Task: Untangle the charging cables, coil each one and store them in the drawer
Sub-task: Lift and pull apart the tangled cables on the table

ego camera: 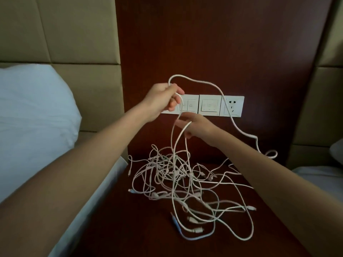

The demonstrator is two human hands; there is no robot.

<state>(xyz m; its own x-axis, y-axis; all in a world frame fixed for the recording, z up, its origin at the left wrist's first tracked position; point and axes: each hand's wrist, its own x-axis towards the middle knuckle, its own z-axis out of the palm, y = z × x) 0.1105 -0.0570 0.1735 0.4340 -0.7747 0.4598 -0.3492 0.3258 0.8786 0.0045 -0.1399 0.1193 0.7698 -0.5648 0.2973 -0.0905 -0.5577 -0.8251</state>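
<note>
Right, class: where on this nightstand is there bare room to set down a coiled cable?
The nightstand is bare at the near left, between the bed edge and the cable tangle, and along the front below the blue cable. Its middle is crowded.

A tangle of cables [185,175] lies on the nightstand [115,229], which stands between a bed [89,201] on the left and a second bed [319,175] on the right. Above the tangle, the left hand [163,101] holds one cable [204,82] up. The right hand [196,127], just below it, hooks a loop of that cable. Behind both hands, switches [209,105] and a socket [232,106] sit side by side on the wall panel [204,43]. A pillow [33,108] lies on the left bed.
</note>
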